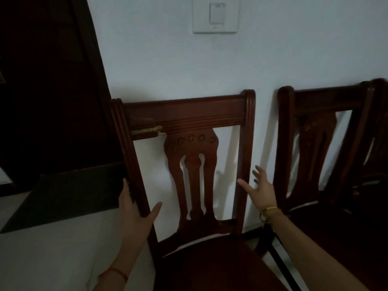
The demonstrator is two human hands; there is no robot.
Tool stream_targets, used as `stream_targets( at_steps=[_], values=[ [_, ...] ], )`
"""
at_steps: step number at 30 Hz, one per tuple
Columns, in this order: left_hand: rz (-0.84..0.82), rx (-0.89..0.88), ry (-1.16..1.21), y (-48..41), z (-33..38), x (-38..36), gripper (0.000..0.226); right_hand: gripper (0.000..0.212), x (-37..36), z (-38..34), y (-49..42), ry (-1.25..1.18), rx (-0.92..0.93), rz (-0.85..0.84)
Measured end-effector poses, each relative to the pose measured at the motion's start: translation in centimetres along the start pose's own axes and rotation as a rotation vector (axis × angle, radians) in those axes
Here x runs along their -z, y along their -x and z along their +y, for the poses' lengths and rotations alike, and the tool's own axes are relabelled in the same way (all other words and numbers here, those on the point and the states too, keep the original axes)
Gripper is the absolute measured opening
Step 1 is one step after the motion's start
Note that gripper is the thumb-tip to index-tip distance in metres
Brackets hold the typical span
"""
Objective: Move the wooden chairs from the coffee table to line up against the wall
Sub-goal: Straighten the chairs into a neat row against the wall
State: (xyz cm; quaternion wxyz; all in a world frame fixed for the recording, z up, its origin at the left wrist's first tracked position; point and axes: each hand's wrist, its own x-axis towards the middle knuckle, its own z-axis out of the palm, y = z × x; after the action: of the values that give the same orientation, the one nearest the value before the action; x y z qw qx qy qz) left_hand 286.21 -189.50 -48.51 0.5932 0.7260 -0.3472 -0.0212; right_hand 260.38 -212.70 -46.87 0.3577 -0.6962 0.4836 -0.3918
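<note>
Glossy dark wooden chair (184,114)

We see red-brown wood against a bluish-white wall (157,59).
Our near chair (184,114) is reddish-brown, with grooved lines along its top rail and a row of carved circles below; the right chair (327,99) looks darker, the left mat (69,196) near-black.

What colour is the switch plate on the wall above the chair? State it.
White. The switch plate shows best in the head view.
</note>
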Motion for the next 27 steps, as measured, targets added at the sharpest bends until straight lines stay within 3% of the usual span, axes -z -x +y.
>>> stream_targets(
  at_steps=[3,7,11,20,27],
  values=[
    [0.069,-0.073,-0.052,-2.2,-2.0,-0.1,0.121,0.087,-3.1,1.2,-1.9,-0.013,0.000,0.012],
    [-0.036,-0.097,0.077,-3.6,-2.7,-0.7,0.116,0.065,-4.7,2.6,-2.7,-0.025,0.014,0.078],
    [-0.040,-0.096,0.078,-3.8,-3.2,-1.7,0.114,0.048,-5.1,3.3,-3.1,0.002,0.089,0.131],
    [-0.091,-0.065,0.162,-4.1,-1.7,-5.3,0.109,0.052,-1.7,5.9,-5.2,0.145,0.157,0.210],
    [-0.053,-0.092,0.189,-2.7,-0.7,-8.7,0.114,0.058,0.5,7.6,-8.0,0.199,0.086,0.193]
  ],
)
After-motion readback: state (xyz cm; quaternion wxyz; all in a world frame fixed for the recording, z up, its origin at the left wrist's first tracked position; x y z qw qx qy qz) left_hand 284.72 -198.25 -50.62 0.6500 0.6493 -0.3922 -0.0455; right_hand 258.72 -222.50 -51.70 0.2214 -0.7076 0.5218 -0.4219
